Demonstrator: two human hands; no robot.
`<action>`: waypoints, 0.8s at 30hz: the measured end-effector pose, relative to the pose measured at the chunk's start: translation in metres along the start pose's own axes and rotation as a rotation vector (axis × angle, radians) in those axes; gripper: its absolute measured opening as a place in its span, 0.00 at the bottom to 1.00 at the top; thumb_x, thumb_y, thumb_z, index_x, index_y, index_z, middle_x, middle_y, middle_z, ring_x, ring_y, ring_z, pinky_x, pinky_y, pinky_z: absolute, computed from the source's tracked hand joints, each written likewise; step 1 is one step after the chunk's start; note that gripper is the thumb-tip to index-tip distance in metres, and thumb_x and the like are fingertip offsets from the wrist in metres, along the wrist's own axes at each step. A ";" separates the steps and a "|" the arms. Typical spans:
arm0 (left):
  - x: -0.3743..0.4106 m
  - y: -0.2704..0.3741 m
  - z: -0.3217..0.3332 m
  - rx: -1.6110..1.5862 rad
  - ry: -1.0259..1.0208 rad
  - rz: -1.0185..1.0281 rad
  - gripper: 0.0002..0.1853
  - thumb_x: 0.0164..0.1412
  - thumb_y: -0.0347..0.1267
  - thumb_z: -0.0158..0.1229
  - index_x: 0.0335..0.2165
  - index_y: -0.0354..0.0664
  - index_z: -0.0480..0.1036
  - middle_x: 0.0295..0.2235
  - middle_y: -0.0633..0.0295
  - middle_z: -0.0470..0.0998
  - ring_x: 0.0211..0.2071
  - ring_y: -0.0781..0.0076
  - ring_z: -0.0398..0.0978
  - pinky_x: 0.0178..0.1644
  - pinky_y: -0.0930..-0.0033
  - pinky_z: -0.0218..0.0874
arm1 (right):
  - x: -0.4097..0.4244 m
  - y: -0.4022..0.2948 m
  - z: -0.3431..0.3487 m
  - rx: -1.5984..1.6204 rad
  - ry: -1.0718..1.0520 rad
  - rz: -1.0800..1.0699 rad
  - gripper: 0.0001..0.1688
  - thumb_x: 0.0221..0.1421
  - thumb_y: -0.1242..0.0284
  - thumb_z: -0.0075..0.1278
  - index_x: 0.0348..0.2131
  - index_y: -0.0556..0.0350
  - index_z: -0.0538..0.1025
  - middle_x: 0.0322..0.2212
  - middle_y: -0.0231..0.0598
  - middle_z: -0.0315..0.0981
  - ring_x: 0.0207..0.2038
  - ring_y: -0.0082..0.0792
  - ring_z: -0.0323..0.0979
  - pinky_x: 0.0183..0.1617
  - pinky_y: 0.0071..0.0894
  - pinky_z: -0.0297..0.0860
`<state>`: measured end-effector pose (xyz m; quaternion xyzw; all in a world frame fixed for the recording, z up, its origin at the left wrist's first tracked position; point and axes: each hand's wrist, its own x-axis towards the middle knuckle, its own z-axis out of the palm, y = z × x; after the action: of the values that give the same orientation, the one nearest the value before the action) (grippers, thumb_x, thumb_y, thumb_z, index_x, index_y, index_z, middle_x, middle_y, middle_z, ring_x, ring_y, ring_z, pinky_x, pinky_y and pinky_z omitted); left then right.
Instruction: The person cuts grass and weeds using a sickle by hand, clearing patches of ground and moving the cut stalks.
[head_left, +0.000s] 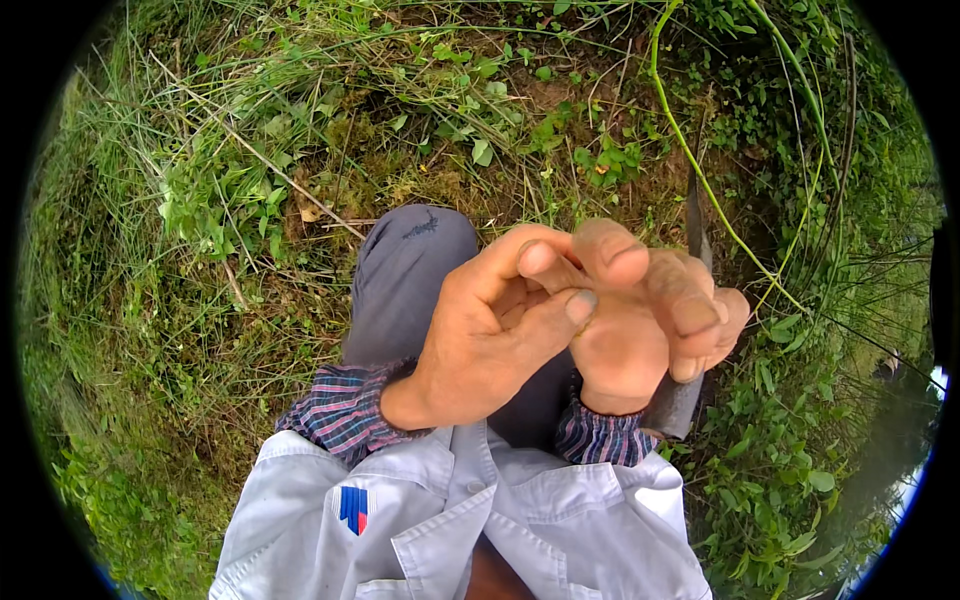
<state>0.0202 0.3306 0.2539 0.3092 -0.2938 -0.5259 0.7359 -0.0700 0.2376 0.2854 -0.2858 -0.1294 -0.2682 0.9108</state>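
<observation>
My left hand (484, 337) is in front of my chest, its thumb and fingers curled together against my right hand. The thumb tip lies at the base of the right palm; whether something thin is between the fingertips is hidden. My right hand (637, 337) is turned palm up, fingers curled round a long-bladed hand tool. Its dark, narrow metal blade (694, 202) points away from me, and its grey tubular metal handle (679, 409) comes out below the fingers. The fingers cover the middle of the tool.
My bent knee in grey trousers (409, 277) is under the left hand. Grass and low weeds (225, 195) cover the ground, with a patch of bare soil (551, 94) ahead. A green vine stem (694, 161) arcs past the blade. A dry stick (259, 154) lies at left; leafy shrubs (772, 457) stand at right.
</observation>
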 end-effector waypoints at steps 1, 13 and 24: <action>0.000 -0.001 -0.002 0.025 0.009 0.003 0.14 0.58 0.21 0.50 0.44 0.34 0.63 0.35 0.67 0.69 0.40 0.84 0.67 0.46 0.77 0.59 | 0.000 0.001 -0.001 -0.027 0.019 -0.004 0.20 0.47 0.66 0.42 0.11 0.55 0.76 0.28 0.27 0.77 0.54 0.36 0.54 0.63 0.53 0.41; 0.001 -0.014 -0.010 -0.013 0.064 -0.035 0.23 0.55 0.21 0.49 0.51 0.33 0.57 0.47 0.59 0.64 0.51 0.71 0.62 0.55 0.67 0.53 | 0.006 0.011 -0.032 0.056 -0.038 -0.034 0.20 0.49 0.66 0.40 0.14 0.55 0.77 0.39 0.30 0.76 0.57 0.38 0.52 0.64 0.55 0.39; 0.005 -0.013 -0.017 -0.140 0.094 -0.134 0.19 0.57 0.24 0.48 0.48 0.32 0.60 0.40 0.62 0.68 0.41 0.77 0.66 0.43 0.73 0.59 | 0.009 0.021 -0.050 0.151 -0.119 -0.177 0.23 0.49 0.61 0.37 0.21 0.57 0.79 0.41 0.49 0.73 0.57 0.49 0.54 0.62 0.59 0.44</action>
<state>0.0271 0.3248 0.2334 0.3002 -0.2001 -0.5782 0.7318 -0.0471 0.2188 0.2393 -0.2193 -0.2277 -0.3197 0.8932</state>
